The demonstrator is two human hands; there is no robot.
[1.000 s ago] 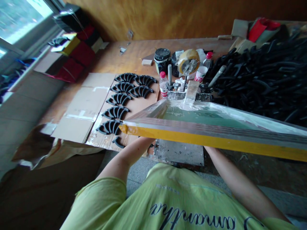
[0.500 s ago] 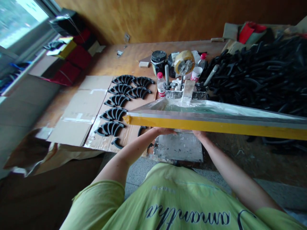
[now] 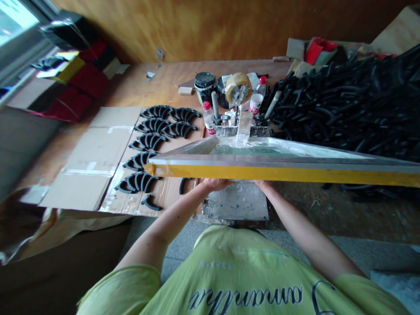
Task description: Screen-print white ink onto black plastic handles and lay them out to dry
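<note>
A screen-printing frame (image 3: 282, 171) with a yellow front edge is tilted up over a grey metal base plate (image 3: 238, 203). At its back it meets a metal clamp (image 3: 223, 130) with two upright handles. My left hand (image 3: 217, 183) reaches in under the frame above the left part of the plate. On the other side, my right hand (image 3: 261, 184) goes in beneath the same edge. The frame hides the fingers of both hands, so I cannot see what they touch or hold. A curved black piece (image 3: 184, 185) lies left of my left hand.
Rows of curved black parts (image 3: 141, 181) lie on cardboard (image 3: 88, 153) at the left. Black parts (image 3: 331, 105) are heaped at the right. Behind the clamp stand a black tub (image 3: 204, 86), red-capped bottles (image 3: 208, 114), a paper cup (image 3: 255, 104) and a tape roll (image 3: 238, 89).
The whole view has shifted, so the bench things appear further left. Both hands stay beneath the tilted frame, with little visible change in their pose.
</note>
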